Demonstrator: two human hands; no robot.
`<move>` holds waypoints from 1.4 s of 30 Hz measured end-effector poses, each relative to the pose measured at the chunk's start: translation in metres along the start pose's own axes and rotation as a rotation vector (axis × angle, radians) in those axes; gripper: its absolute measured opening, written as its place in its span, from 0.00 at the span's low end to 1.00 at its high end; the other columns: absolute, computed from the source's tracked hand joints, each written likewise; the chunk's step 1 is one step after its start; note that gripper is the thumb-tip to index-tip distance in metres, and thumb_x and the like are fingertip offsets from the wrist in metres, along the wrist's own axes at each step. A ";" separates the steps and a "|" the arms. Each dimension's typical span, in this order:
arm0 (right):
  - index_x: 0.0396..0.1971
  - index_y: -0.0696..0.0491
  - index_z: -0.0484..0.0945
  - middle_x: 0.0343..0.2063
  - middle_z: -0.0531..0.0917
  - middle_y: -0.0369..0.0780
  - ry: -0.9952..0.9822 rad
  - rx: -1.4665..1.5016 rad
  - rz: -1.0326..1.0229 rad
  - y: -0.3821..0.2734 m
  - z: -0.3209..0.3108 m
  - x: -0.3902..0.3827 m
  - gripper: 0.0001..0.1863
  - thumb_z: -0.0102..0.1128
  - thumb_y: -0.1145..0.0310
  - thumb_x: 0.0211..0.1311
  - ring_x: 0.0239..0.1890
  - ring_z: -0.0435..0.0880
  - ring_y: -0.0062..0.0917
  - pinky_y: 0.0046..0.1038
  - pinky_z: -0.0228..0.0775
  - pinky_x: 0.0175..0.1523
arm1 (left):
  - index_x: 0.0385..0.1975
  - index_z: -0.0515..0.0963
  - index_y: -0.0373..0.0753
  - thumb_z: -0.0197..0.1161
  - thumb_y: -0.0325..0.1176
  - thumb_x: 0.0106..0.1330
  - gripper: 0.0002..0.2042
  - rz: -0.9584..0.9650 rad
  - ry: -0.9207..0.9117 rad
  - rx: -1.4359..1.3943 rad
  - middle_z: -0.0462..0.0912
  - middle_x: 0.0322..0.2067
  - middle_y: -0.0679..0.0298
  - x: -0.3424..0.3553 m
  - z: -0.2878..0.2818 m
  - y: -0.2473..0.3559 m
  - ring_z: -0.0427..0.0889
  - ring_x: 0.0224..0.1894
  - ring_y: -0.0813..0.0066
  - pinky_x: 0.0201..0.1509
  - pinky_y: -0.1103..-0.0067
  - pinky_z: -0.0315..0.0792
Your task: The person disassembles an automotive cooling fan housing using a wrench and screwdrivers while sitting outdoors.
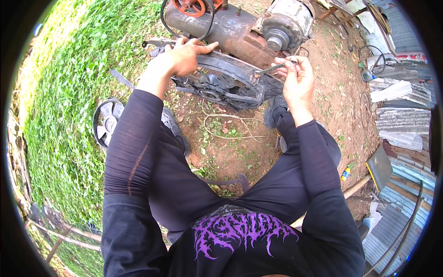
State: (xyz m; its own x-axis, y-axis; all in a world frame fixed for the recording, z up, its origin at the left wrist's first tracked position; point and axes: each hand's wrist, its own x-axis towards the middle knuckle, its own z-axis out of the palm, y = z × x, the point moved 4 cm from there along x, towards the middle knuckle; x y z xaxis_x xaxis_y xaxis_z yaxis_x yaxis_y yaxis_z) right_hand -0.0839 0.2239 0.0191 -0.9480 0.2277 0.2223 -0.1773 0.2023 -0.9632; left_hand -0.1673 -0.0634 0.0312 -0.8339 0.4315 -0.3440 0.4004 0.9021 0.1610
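Observation:
My left hand [182,60] is on the top edge of a dark fan-and-frame assembly [214,90] standing between my feet, its fingers bent over that edge. My right hand [297,83] grips a metal wrench [270,70], whose far end meets the right upper part of the assembly. Just behind the assembly lie a rusty cylindrical tank [244,32] with an orange pulley wheel [187,7] and a metal motor [286,21] with a grey pulley.
A loose round fan [106,124] lies by my left leg on grass [60,115]. A thin cord [235,134] and a dark hooked item [240,182] lie on dirt between my legs. At right are corrugated sheets [401,120], a flat spade-like tool [378,168] and a yellow bottle [345,174].

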 end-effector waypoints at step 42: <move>0.48 0.55 0.73 0.41 0.86 0.38 -0.110 0.146 0.190 -0.035 -0.021 -0.017 0.05 0.49 0.76 0.78 0.47 0.87 0.22 0.23 0.79 0.50 | 0.48 0.87 0.39 0.71 0.20 0.53 0.20 0.553 -0.103 -0.601 0.90 0.38 0.55 0.050 0.044 0.096 0.88 0.39 0.66 0.49 0.71 0.78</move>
State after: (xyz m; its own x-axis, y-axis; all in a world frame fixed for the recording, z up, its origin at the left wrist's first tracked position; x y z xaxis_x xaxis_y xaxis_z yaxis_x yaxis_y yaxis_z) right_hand -0.0556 0.2332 0.0518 -0.9895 0.1420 0.0255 -0.0222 0.0248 -0.9994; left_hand -0.1540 0.0446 -0.0108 -0.5249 0.8382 -0.1479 0.4473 0.4194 0.7899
